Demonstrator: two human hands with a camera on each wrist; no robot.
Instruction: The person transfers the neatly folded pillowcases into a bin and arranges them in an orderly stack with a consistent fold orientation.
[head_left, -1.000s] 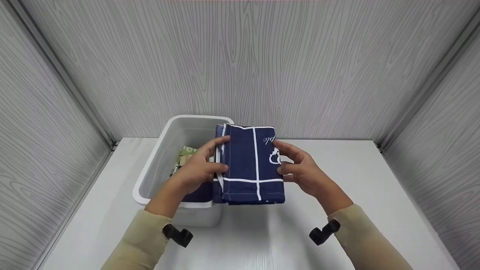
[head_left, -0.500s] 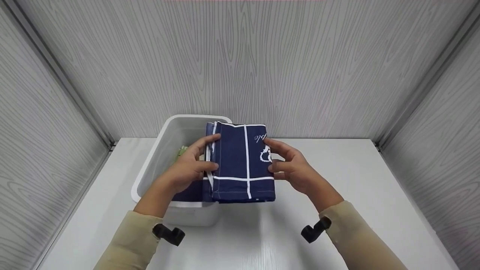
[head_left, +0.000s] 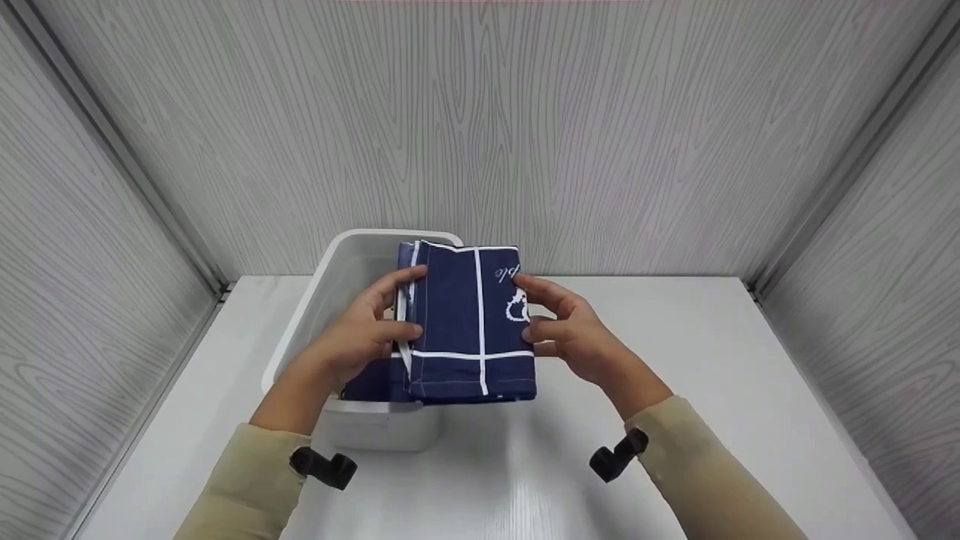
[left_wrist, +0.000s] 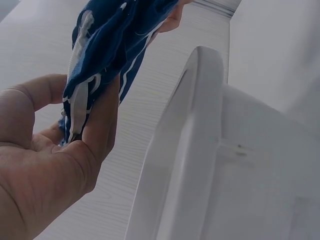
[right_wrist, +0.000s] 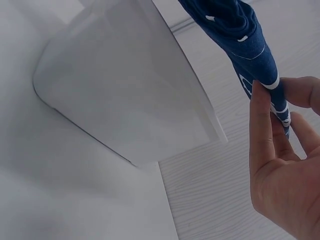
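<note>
Both hands hold a folded navy cloth (head_left: pixel 454 307) with white grid lines, white lettering and a drawn motif, raised over the right part of a white plastic bin (head_left: pixel 384 431). My left hand (head_left: pixel 352 337) grips its left edge, thumb and index finger on top and other fingers beneath. The right hand (head_left: pixel 577 330) pinches the opposite edge. Layered folds of the cloth (left_wrist: pixel 120 45) show edge-on in the left wrist view, with a white strip between them. In the right wrist view the cloth (right_wrist: pixel 245 50) stands beside the bin's outer wall (right_wrist: pixel 120 90).
Dark navy fabric (head_left: pixel 367 384) lies inside the bin, mostly hidden by the left hand and forearm. The bin stands on a white table (head_left: pixel 660 375), left of centre. Grey wood-patterned panels (head_left: pixel 480 135) enclose the back and both sides.
Both hands have shifted left with the cloth, and it covers more of the bin. The green item seen inside the bin earlier is now hidden. The grip looks the same.
</note>
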